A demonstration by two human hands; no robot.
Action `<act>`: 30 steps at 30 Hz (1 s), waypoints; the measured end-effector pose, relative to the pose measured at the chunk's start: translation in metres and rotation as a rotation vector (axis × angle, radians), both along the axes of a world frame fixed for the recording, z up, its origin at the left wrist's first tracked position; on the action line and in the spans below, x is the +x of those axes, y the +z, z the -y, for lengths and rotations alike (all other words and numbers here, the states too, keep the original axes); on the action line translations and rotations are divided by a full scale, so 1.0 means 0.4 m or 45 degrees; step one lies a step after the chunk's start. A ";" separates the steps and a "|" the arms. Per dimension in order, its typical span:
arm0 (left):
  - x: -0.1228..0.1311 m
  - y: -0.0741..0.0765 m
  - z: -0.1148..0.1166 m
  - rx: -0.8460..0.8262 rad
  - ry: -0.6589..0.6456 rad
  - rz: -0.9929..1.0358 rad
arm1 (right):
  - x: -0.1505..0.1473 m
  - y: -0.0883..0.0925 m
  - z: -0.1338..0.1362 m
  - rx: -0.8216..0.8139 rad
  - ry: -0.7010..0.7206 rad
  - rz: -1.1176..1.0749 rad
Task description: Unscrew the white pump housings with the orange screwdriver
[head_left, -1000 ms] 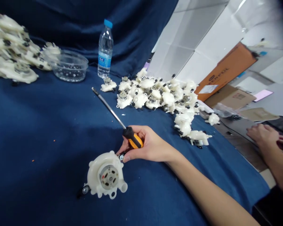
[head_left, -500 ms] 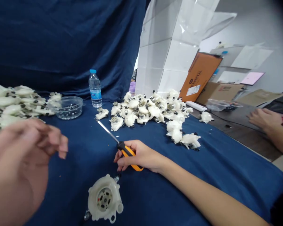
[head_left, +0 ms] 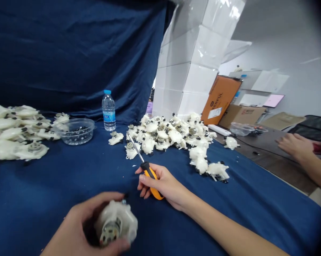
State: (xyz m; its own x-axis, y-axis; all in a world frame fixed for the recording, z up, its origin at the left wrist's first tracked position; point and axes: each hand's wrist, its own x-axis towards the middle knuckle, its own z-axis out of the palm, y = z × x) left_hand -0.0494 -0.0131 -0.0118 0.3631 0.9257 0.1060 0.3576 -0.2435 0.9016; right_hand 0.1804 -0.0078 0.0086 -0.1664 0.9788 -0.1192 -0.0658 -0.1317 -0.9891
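At the near edge of the blue cloth, my left hand (head_left: 80,224) grips a white plastic motor housing (head_left: 125,217), thumb on one side and fingers on the other. A round metal motor (head_left: 110,231) shows in the housing, tilted toward me. My right hand (head_left: 160,183) is closed round the orange and black handle of a screwdriver (head_left: 151,177). Its metal shaft points up and away to the left, toward the far pile, touching nothing that I can make out.
White motor housings lie heaped at the left (head_left: 13,131) and in another pile (head_left: 162,133) at the back middle. A clear plastic tub (head_left: 76,137) of small screws stands beside a water bottle (head_left: 108,110). At right, another person's hand (head_left: 296,145) is over a dark table.
My left hand has come down from the left and taken hold of the motor housing, which is now tilted. My right hand still holds the screwdriver. The view has shifted slightly upward.
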 end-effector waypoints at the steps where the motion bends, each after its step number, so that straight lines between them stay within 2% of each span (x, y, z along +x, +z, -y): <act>1: 0.000 0.010 -0.008 -0.027 0.052 0.087 | -0.001 0.002 0.001 0.000 -0.006 0.029; 4: -0.002 0.038 -0.047 -0.115 0.281 0.360 | -0.008 0.009 0.005 0.004 -0.011 0.113; 6: -0.010 0.046 -0.077 -0.269 0.353 0.518 | -0.013 0.012 0.008 0.014 -0.009 0.205; 10: -0.033 0.045 -0.108 -0.530 0.258 0.677 | -0.023 0.014 0.015 0.063 -0.004 0.449; 15: -0.056 0.058 -0.114 -0.621 0.078 1.002 | -0.025 0.013 0.023 0.254 -0.042 0.694; 18: -0.070 0.061 -0.134 -0.544 0.003 0.958 | -0.021 -0.001 0.024 0.324 -0.056 0.772; 23: -0.086 0.041 -0.173 -0.308 -0.059 0.740 | -0.015 -0.016 0.024 0.548 -0.103 1.015; 27: -0.091 0.028 -0.175 -0.290 -0.079 0.737 | -0.017 0.003 0.026 0.795 -0.085 1.028; 30: -0.090 0.027 -0.173 -0.331 -0.097 0.781 | -0.021 0.017 0.028 0.904 -0.027 1.008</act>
